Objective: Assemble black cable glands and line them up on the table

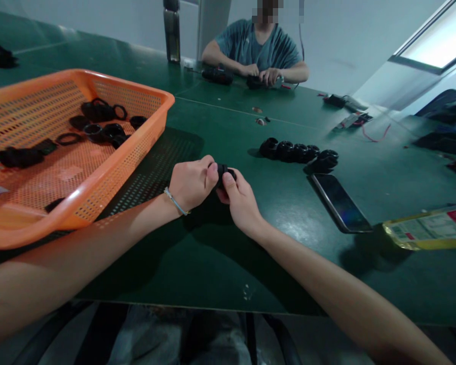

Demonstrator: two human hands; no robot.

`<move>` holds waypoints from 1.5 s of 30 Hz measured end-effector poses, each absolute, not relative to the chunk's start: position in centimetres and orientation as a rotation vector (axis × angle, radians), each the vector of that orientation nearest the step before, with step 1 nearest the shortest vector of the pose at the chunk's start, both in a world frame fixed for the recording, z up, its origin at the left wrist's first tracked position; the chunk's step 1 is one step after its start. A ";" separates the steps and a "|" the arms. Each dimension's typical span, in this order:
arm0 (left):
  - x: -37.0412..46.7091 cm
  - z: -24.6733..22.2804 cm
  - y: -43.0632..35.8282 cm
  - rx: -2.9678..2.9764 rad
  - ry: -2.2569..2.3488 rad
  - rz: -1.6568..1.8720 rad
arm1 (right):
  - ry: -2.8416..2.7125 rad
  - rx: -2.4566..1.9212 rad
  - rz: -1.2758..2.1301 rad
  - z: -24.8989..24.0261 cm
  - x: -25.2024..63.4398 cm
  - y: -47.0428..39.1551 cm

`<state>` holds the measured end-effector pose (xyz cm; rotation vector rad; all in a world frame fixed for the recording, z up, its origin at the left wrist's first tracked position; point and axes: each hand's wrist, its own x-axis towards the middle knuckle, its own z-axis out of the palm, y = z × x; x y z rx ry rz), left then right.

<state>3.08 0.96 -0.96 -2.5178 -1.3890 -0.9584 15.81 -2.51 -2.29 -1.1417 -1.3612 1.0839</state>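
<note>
Grips a small black part [222, 171] by one side with the left hand [192, 182], curled tight, and by the other between thumb and fingers of the right hand [243, 203]. Holds it over the tabletop [213, 263], inward from the middle of the near edge. Hides most of it behind the fingers; perhaps round, hard to say. Wears a pale bracelet [176, 201] on the left wrist. Just left, an orange basket [164, 104], with loose black rings and fittings [99, 133] inside, several toward its far right corner. Beyond the right hand, a short row of glossy black parts [293, 151]; closer to the near edge, a dark phone [341, 203] and, farther right, a yellow packet [433, 228]. At the far edge, a person [264, 50] beside a black tool [217, 76].
</note>
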 end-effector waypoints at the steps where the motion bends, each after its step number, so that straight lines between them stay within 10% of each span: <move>1: 3.0 -0.9 1.0 -2.515 -1.333 -0.946 | -1.318 -1.123 1.126 -2.3 15.7 -2.6; 11: 2.5 -0.7 1.7 -2.588 -1.148 -1.060 | -1.452 -1.049 1.074 -2.3 16.4 -2.1; 23: 4.3 0.1 1.2 -2.761 -2.494 -1.624 | -2.022 -1.121 0.277 -2.4 18.1 -0.7; 45: 3.8 -1.1 0.6 -2.757 -1.835 -1.085 | -1.687 -1.359 0.696 -1.3 17.0 -1.9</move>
